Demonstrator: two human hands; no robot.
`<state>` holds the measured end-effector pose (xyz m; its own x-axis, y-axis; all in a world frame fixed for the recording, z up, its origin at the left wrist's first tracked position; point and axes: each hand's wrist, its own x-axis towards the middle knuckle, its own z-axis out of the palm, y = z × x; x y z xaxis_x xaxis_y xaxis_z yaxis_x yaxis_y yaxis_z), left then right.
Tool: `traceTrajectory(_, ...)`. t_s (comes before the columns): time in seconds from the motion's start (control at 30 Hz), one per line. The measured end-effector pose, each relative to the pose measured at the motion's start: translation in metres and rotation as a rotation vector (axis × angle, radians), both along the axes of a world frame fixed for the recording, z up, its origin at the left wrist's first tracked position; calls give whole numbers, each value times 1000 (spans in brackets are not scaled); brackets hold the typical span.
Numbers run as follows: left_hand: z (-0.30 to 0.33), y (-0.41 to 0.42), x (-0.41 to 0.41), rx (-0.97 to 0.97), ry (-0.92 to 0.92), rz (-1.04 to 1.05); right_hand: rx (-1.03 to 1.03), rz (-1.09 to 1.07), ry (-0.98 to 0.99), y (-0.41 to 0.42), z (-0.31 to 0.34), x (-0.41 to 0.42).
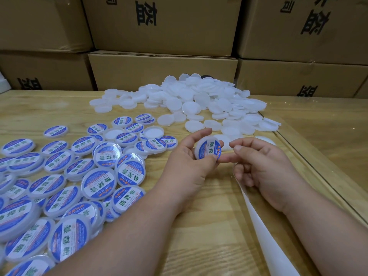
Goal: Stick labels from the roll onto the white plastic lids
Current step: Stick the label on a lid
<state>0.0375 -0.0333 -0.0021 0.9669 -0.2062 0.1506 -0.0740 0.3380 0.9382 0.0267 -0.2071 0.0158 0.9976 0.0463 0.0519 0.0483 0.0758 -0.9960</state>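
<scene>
- Behind the table we see a wall of stacked cartons [163,22] filling the top of the frame; their black printed characters are cut off by the frame and by carton edges, so we cannot read them whole.
- The table [209,226] is light wood, with a glossy clear sheet whose edge runs diagonally down the right side.
- In the upper middle lies a heap of plain lids [199,96], white and translucent; they overlap so much that we cannot count them, and something dark peeks out at the heap's far edge, too hidden to name.
- Across the left and lower left spreads a pile of labelled lids [95,182], blue and white labels facing up; the nearest ones are cut off by the left and bottom edges, and a few lie with the hollow side up.
- Our left hand [191,158], centre of frame, holds one lid [208,148] by its rim between thumb and fingers, tilted toward us above the table; it already carries a blue label, partly covered by the thumb.
- Our right hand [260,166], just right of the lid, has its fingers curled round the white backing strip [264,226], index finger and thumb reaching toward the lid; whether they touch it we cannot tell.
- The strip runs from that hand down to the bottom edge; the roll itself is out of view.
</scene>
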Motion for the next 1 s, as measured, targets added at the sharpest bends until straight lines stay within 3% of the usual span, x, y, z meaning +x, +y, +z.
traceTrajectory(0.33,-1,-1,2,-105,56,91,10,-95,-46,-3,4,-3)
traceTrajectory(0.77,8,1,-2,44,121,172,42,-184,-99,-2,1,-1)
traceTrajectory(1.0,6,1,3,-146,196,127,42,-193,-106,-1,2,-2)
